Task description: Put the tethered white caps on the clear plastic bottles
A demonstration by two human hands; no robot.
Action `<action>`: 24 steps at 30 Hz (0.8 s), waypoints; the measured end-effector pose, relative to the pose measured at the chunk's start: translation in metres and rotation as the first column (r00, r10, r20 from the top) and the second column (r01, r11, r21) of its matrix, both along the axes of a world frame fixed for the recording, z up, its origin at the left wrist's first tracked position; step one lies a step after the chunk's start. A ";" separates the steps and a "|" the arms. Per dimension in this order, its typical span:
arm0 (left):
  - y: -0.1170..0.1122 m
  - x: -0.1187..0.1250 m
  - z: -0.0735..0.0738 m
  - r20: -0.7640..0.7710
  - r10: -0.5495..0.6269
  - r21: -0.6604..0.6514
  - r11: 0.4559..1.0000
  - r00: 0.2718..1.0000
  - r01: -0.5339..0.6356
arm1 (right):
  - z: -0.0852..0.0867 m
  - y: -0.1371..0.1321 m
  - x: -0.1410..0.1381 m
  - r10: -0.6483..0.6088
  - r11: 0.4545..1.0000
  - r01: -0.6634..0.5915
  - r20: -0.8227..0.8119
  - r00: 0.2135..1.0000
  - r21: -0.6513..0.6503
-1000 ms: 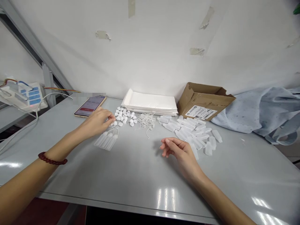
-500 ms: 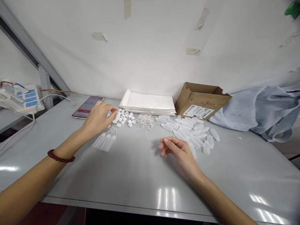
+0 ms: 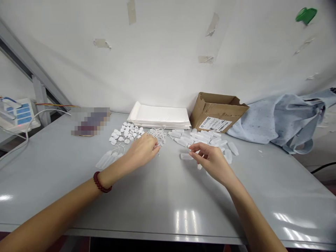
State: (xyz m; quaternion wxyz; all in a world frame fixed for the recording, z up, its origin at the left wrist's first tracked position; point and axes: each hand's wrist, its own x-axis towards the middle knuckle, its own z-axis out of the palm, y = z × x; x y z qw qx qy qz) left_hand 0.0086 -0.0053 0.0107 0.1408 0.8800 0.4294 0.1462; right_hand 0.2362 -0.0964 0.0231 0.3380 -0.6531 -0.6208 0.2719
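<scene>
My left hand (image 3: pixel 143 150) is over the near edge of a pile of thin white looped cords (image 3: pixel 156 132), its fingers curled and drawn together. Whatever lies between those fingertips is hidden. White plastic caps (image 3: pixel 128 131) are heaped to its left, and several translucent tubes with cord loops (image 3: pixel 105 160) lie side by side near my wrist. With my right hand (image 3: pixel 211 157) I pinch one end of a small translucent plastic tube (image 3: pixel 186 156), which points left. Just behind this hand spreads a loose pile of similar translucent tubes (image 3: pixel 183 140).
A stack of white padded envelopes (image 3: pixel 162 115) rests against the wall, with an open cardboard box (image 3: pixel 217 112) beside it. Pale blue cloth (image 3: pixel 262 119) lies at the right. A blurred-out phone (image 3: pixel 90 122) and a power strip (image 3: pixel 22 113) with cables are on the left.
My left hand has moved right, from the caps to the cords. My right hand has shifted slightly right and up and now has a tube at its fingertips. The view has turned slightly right.
</scene>
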 end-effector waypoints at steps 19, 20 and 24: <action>-0.013 -0.007 0.002 0.076 0.065 -0.270 0.962 0.995 -0.042 | -0.030 0.004 -0.020 0.243 0.910 -0.347 0.387 0.890 0.227; -0.014 -0.007 0.005 0.135 0.059 -0.311 0.950 0.989 -0.014 | -0.030 0.003 -0.021 0.248 0.908 -0.344 0.353 0.902 0.241; -0.019 -0.009 0.008 0.315 0.003 -0.331 0.938 0.949 0.107 | -0.032 -0.002 -0.027 0.279 0.908 -0.344 0.265 0.923 0.238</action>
